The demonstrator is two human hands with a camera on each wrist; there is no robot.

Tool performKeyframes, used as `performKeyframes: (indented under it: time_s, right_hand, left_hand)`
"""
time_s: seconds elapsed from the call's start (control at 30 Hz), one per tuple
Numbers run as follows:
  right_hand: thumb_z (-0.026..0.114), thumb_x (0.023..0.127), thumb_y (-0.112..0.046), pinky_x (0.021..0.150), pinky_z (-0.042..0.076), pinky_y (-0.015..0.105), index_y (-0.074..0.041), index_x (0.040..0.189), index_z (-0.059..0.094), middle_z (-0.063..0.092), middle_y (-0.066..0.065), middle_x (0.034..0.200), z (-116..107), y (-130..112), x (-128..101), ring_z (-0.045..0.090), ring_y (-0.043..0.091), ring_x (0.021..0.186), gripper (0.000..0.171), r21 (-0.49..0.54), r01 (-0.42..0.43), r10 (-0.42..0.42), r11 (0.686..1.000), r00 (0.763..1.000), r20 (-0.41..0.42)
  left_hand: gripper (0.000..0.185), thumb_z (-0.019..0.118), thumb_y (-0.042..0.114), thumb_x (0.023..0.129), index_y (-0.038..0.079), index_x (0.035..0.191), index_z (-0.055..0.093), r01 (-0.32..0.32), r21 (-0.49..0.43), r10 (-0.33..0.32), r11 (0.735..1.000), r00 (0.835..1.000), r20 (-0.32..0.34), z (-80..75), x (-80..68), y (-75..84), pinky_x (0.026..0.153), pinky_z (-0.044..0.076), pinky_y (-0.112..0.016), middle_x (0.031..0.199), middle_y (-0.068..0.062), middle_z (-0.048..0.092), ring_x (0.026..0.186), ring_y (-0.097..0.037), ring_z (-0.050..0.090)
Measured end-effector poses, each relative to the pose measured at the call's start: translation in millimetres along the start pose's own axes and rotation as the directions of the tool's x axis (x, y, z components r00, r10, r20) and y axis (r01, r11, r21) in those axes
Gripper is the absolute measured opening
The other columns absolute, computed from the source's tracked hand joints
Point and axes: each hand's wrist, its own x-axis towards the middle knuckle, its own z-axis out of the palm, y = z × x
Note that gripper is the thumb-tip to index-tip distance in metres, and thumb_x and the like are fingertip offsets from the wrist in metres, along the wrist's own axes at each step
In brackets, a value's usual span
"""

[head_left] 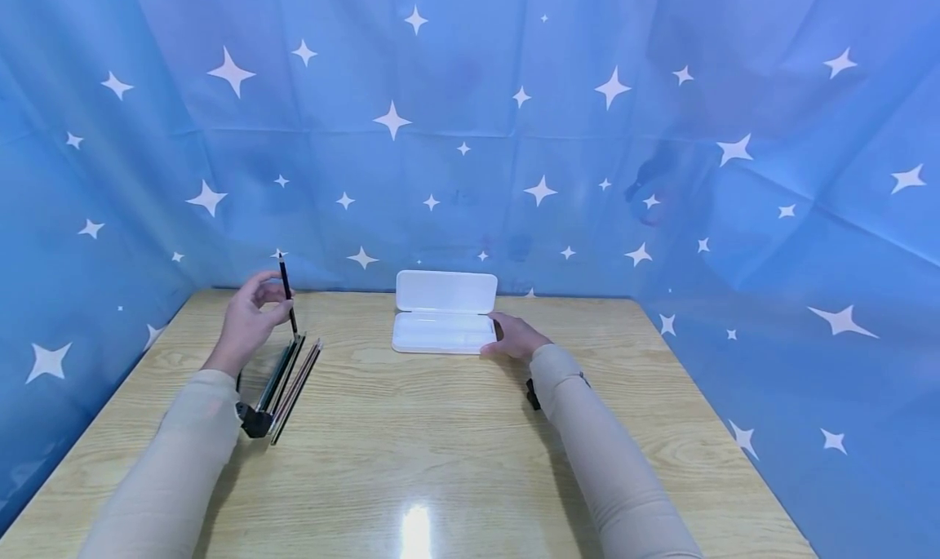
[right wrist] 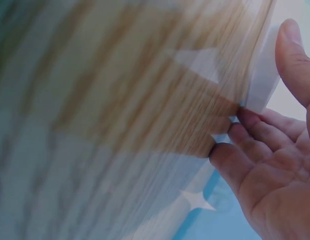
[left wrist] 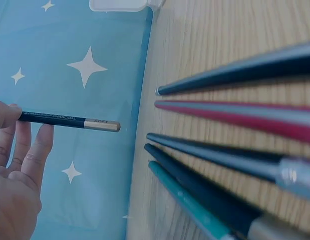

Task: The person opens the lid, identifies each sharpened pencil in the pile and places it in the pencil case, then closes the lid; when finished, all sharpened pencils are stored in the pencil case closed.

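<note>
Dark blue with a gold end band, the charcoal pencil (head_left: 287, 294) stands nearly upright in our left hand (head_left: 247, 324); the grip there is a pinch of thumb and fingertips (left wrist: 14, 117) round the barrel, the other fingers loosely spread behind it. In the left wrist view we read "CHARCOAL" and "SOFT" on its side. Just below that hand, the remaining pencils (head_left: 292, 383) lie side by side on the counter (head_left: 441, 445), close together and roughly parallel, dark blue, red and teal among them.

Our right hand (head_left: 514, 337) sits at the right end of the white pencil case (head_left: 444, 314), which stands open near the back edge of the counter, its lid upright against the blue star-printed backdrop (head_left: 470, 118). The grip on that side is relaxed: the fingers lie fairly straight, touching the tray's corner and steadying it, without closing round it, as the right wrist view shows, though that view is blurred.

We judge the step in hand to be lifting one pencil clear of the row while the case is held still. The next move, as we read it, calls for carrying the pencil rightward across the counter, turning it level so it lines up with the long tray, and lowering it in.
</note>
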Motion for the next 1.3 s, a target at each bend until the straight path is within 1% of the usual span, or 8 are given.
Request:
performKeyframes:
  time_s: [0.13, 0.23, 0.47, 0.6, 0.7, 0.97, 1.2, 1.3]
  right_hand:
    - [0.074, 0.095, -0.032, 0.116, 0.034, 0.049, -0.012, 0.160, 0.030, 0.038, 0.013, 0.159, -0.7, -0.3, -0.7, 0.035, 0.032, 0.146, 0.081, 0.000, 0.013, -0.013, 1.000, 1.000, -0.007]
    - [0.074, 0.095, -0.032, 0.116, 0.035, 0.049, -0.012, 0.160, 0.031, 0.039, 0.013, 0.159, -0.4, -0.2, -0.9, 0.036, 0.032, 0.146, 0.081, 0.001, 0.018, -0.018, 1.000, 1.000, -0.007]
    - [0.075, 0.094, -0.031, 0.116, 0.034, 0.050, -0.011, 0.159, 0.032, 0.039, 0.013, 0.159, 1.3, 0.6, -0.4, 0.036, 0.032, 0.146, 0.081, 0.011, 0.023, -0.023, 1.000, 1.000, -0.011]
    - [0.075, 0.094, -0.032, 0.116, 0.034, 0.050, -0.011, 0.159, 0.031, 0.039, 0.014, 0.159, 0.8, 0.2, 0.1, 0.035, 0.032, 0.146, 0.082, 0.008, 0.017, -0.017, 1.000, 1.000, -0.012]
    - [0.075, 0.094, -0.032, 0.116, 0.034, 0.050, -0.011, 0.159, 0.031, 0.038, 0.014, 0.159, 0.3, -0.6, -0.4, 0.035, 0.032, 0.147, 0.082, 0.006, 0.015, -0.015, 1.000, 1.000, -0.011]
    - [0.075, 0.093, -0.033, 0.118, 0.032, 0.049, -0.012, 0.160, 0.030, 0.037, 0.013, 0.160, 0.2, -1.6, -1.6, 0.033, 0.032, 0.148, 0.083, 0.000, 0.005, -0.005, 1.000, 1.000, -0.007]
    - [0.076, 0.093, -0.035, 0.118, 0.031, 0.049, -0.012, 0.160, 0.030, 0.035, 0.012, 0.161, 0.3, -0.8, 0.2, 0.032, 0.032, 0.149, 0.084, 0.000, -0.010, 0.010, 1.000, 1.000, -0.012]
    - [0.076, 0.093, -0.034, 0.118, 0.032, 0.049, -0.012, 0.160, 0.031, 0.036, 0.012, 0.161, 1.4, 0.6, 1.9, 0.032, 0.032, 0.148, 0.084, 0.005, -0.012, 0.012, 1.000, 1.000, -0.012]
  left_hand:
    - [0.049, 0.066, -0.001, 0.097, 0.004, 0.142, 0.048, 0.001, 0.001, -0.001, 1.000, 1.000, 0.011, 6.4, 4.2, 0.1, 0.076, 0.057, -0.018, 0.102, 0.011, 0.064, 0.095, -0.002, 0.060]
    - [0.051, 0.066, 0.001, 0.097, 0.002, 0.144, 0.046, 0.009, -0.003, -0.009, 1.000, 1.000, 0.019, 10.5, 6.4, 0.8, 0.076, 0.057, -0.018, 0.102, 0.011, 0.065, 0.096, -0.003, 0.060]
    - [0.049, 0.064, 0.002, 0.099, 0.004, 0.144, 0.046, 0.036, -0.010, -0.036, 0.999, 0.999, 0.035, 16.8, 8.0, 2.6, 0.079, 0.057, -0.019, 0.105, 0.009, 0.065, 0.098, -0.007, 0.061]
    - [0.049, 0.065, 0.003, 0.099, 0.003, 0.144, 0.046, 0.034, 0.009, -0.034, 0.999, 0.999, 0.034, 17.9, 9.0, 3.6, 0.078, 0.056, -0.018, 0.104, 0.009, 0.065, 0.098, -0.009, 0.061]
    - [0.049, 0.065, 0.002, 0.098, 0.004, 0.144, 0.047, 0.034, 0.009, -0.034, 0.999, 0.999, 0.037, 19.2, 9.2, 5.1, 0.078, 0.056, -0.017, 0.104, 0.009, 0.066, 0.098, -0.010, 0.061]
    - [0.049, 0.065, 0.002, 0.098, 0.007, 0.144, 0.049, 0.023, -0.018, -0.022, 1.000, 0.998, 0.058, 25.9, 10.6, 8.3, 0.078, 0.058, -0.022, 0.107, 0.004, 0.064, 0.100, -0.012, 0.060]
    - [0.048, 0.064, 0.003, 0.099, 0.005, 0.144, 0.047, 0.038, -0.011, -0.037, 0.999, 0.997, 0.066, 33.8, 14.0, 11.6, 0.078, 0.056, -0.018, 0.107, 0.003, 0.065, 0.101, -0.010, 0.060]
    - [0.047, 0.064, 0.004, 0.099, 0.005, 0.143, 0.047, 0.034, 0.007, -0.034, 0.999, 0.997, 0.068, 36.3, 15.0, 12.3, 0.077, 0.055, -0.017, 0.109, -0.001, 0.066, 0.101, -0.009, 0.060]
